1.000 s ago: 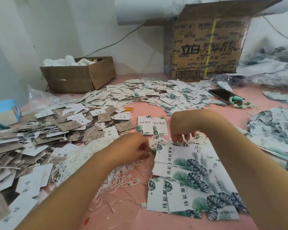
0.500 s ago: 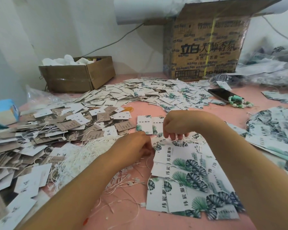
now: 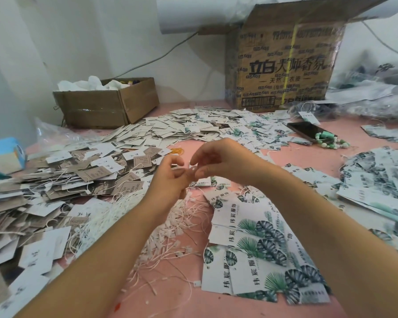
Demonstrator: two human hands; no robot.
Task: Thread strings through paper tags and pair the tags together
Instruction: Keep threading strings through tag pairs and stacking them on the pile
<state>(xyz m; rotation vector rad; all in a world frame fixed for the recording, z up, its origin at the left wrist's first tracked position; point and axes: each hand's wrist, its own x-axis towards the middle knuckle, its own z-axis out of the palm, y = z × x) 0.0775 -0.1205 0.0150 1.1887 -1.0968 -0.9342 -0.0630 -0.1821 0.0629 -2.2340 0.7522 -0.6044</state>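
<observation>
While both hands raised over tabletop (image 3: 189, 294), left hand (image 3: 170, 177) and right hand (image 3: 218, 161) pinch one white string (image 3: 191, 168) between fingertips. Leaf tags (image 3: 257, 249) below right hand unthreaded; strung tags (image 3: 55, 180) heaped beyond left. Much left, I judge.

Both hands, left hand (image 3: 170, 177) and right hand (image 3: 218, 160), pinch a tiny white string clasp (image 3: 191, 168) together above the pink table (image 3: 193, 301), leaf-print tags (image 3: 257, 246) underneath.

Bench (image 3: 184, 301): strings (image 3: 170, 235) near centre; tags (image 3: 257, 255) right of strings; tag heap (image 3: 44, 180) left; small box (image 3: 106, 104) far left; big box (image 3: 283, 65) far right; phone (image 3: 308, 130) right.
</observation>
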